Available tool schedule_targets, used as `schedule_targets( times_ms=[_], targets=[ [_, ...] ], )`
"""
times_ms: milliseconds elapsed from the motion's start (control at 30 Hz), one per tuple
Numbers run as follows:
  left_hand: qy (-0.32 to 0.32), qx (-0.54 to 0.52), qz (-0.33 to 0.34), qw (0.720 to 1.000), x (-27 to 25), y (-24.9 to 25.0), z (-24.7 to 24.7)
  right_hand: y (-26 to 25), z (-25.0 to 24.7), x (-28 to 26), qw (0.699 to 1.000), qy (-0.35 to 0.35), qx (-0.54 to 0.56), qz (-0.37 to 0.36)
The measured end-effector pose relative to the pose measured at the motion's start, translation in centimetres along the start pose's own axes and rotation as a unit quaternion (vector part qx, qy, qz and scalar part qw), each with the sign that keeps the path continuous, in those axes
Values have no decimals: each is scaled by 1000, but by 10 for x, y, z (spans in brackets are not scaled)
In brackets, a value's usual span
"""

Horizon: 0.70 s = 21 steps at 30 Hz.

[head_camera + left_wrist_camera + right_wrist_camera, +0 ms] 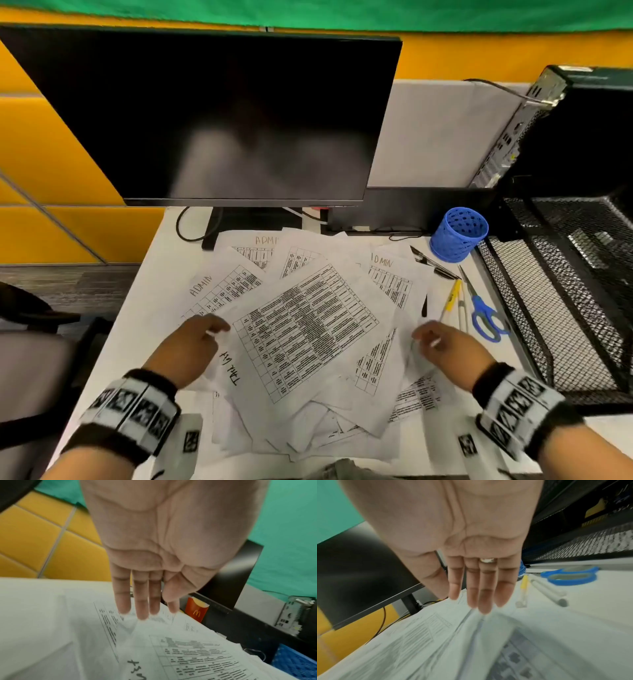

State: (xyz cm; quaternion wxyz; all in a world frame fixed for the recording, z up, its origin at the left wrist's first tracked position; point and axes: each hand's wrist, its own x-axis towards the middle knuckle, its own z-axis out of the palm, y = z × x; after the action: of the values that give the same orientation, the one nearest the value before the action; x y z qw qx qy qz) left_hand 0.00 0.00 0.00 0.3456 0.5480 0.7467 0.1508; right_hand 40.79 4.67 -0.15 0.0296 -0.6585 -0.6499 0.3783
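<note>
Table: white; it carries all that we list.
Monitor: dark, at the back.
Mesh tray: black wire, just right of the spread.
Papers: printed grids, some headed ADMIN. They lie loose and overlapping at every angle across the middle of the table. We see no squared stack, so we judge the gathering barely begun, with every sheet left to collect.
Left hand: open, fingers straight, tips at the top sheet's left edge, gripping nothing.
Right hand: open, fingers straight over the right edge of the spread, holding nothing.
Pen cup: blue, at the right rear.
Scissors and pens: lying right of the papers.
</note>
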Motion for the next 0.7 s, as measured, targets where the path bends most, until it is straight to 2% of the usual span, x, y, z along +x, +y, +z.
schedule_targets(
  times_ms=[67, 133, 233, 333, 500, 600, 700],
  targets=[
    [17, 2, -22, 1000, 22, 4, 0, -8, 0, 25, 997, 58, 50, 29],
    [9, 31, -43, 999, 40, 8, 1, -20, 2, 43, 994, 79, 56, 46],
    [-11, 68, -81, 994, 55, 5, 9, -29, 14, 57, 990, 79, 75, 87],
    [-29, 162, -81, 983, 57, 3, 19, -33, 28, 63, 986, 86, 87, 113],
    [-104, 168, -66, 978, 52, -1, 30, -32, 42, 67, 980, 94, 96, 144],
    [-105, 125, -40, 986, 49, -5, 24, -34, 37, 68, 977, 124, 128, 115],
    [-131, 74, -40, 988, 42, -6, 12, -44, 28, 61, 973, 145, 170, 57]
  ],
)
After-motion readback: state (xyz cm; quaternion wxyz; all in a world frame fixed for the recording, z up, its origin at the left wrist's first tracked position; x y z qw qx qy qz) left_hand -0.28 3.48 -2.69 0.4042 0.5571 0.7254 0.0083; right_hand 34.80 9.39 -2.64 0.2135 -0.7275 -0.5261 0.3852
